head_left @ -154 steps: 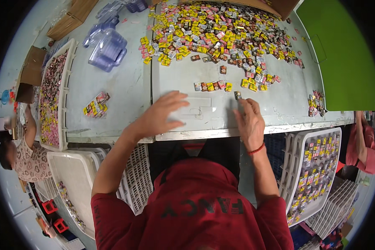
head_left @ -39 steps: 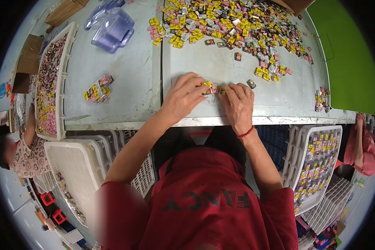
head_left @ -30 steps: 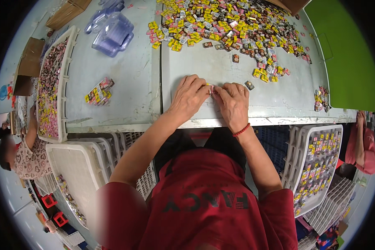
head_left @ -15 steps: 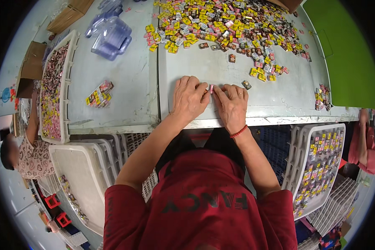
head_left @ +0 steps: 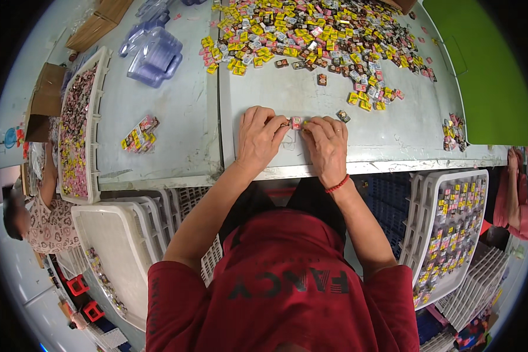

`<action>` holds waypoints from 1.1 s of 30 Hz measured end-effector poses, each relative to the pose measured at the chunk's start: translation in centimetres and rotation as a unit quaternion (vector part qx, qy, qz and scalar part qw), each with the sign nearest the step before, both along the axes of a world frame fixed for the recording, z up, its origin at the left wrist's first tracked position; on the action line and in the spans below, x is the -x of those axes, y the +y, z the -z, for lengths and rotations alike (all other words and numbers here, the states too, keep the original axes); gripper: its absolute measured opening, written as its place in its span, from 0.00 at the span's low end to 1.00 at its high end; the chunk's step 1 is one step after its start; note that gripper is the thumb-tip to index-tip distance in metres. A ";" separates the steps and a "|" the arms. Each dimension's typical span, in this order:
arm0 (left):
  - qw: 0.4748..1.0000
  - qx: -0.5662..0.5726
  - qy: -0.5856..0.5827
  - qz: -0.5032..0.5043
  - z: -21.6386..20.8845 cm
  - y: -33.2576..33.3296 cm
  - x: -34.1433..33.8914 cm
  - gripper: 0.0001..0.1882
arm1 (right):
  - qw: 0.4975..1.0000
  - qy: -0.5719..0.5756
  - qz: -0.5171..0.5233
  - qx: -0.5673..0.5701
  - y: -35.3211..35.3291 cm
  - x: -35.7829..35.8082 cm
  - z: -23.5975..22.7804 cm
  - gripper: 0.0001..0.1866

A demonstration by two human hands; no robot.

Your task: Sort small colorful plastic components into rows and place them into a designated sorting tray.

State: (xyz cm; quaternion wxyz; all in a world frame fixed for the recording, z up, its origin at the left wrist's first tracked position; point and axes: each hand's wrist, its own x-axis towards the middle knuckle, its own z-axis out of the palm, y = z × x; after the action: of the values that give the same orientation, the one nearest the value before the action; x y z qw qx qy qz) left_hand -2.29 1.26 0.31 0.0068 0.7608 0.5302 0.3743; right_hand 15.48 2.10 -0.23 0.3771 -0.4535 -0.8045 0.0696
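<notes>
My left hand (head_left: pixel 257 135) and my right hand (head_left: pixel 327 145) meet over the near edge of the table, fingertips a short gap apart. Between them stands a small pink-and-white box (head_left: pixel 296 122). The left thumb and forefinger pinch a dark little box (head_left: pixel 286 122) against its left side. In the right fingertips a bit of a yellow box (head_left: pixel 305 124) shows; the rest is hidden by the fingers. Just beyond the right hand lies a single dark box (head_left: pixel 343 116). A big heap of such boxes (head_left: pixel 311 41), yellow, pink, brown and grey, spreads over the far table.
To the left lie a clear pack of boxes (head_left: pixel 141 135) and stacked clear plastic trays (head_left: pixel 155 57). A white crate (head_left: pixel 102 88) of boxes stands beyond. More boxes (head_left: pixel 453 134) sit at right, by a green panel (head_left: pixel 481 76). A filled white tray (head_left: pixel 488 182) leans below. Other people work at both sides.
The hands have drawn slightly apart at the fingertips. The pink box between them now shows its broad face, and a yellow box has come into sight at the right fingertips.
</notes>
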 end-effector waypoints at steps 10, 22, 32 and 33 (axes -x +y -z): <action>1.000 0.022 -0.018 -0.003 0.9 0.1 -0.2 0.09 | 0.987 -0.154 0.020 -0.035 -1.7 -0.2 -0.6 0.16; 0.975 0.076 0.154 0.139 0.8 0.9 -0.8 0.29 | 0.992 -0.068 0.099 0.038 2.3 -5.2 -1.3 0.16; 0.978 0.082 0.162 0.103 0.3 0.3 0.1 0.33 | 0.994 0.051 0.070 0.074 0.9 -1.4 -2.9 0.09; 0.980 0.087 0.154 0.091 0.5 0.1 -0.1 0.33 | 0.992 0.065 0.066 0.087 0.6 -0.6 -2.7 0.08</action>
State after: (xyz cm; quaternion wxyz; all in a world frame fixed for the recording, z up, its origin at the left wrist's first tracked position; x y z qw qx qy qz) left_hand -2.15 1.40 -0.19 0.0256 0.8508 0.4842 0.2027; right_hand 16.09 2.66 2.44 0.3912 -0.5310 -0.7378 0.1438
